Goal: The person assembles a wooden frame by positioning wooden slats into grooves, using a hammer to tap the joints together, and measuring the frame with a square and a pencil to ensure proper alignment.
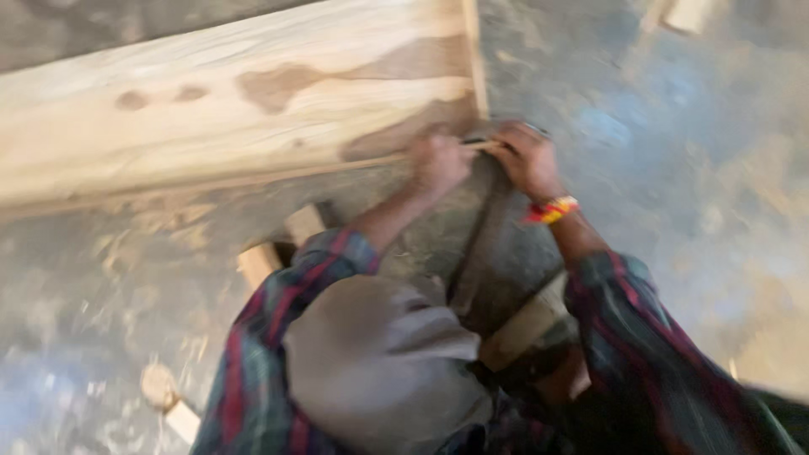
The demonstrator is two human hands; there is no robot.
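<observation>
As both hands meet at the centre of the frame, the left hand (438, 160) presses its curled fingers down on a thin wooden strip (253, 179), and the right hand (524, 156) closes around the strip's near end together with a small dark object which the blur does not let me identify. This grip seems to keep the strip steady against the lower edge of the large pale plank (227, 101), which lies across the upper left of the frame. On the right wrist sits a red and yellow band (552, 209). Below the hands, small wooden blocks (274, 248) lie on the dusty grey floor (691, 168), probably as supports or offcuts, and another block (527, 324) rests lower, near the right plaid sleeve (640, 337).
</observation>
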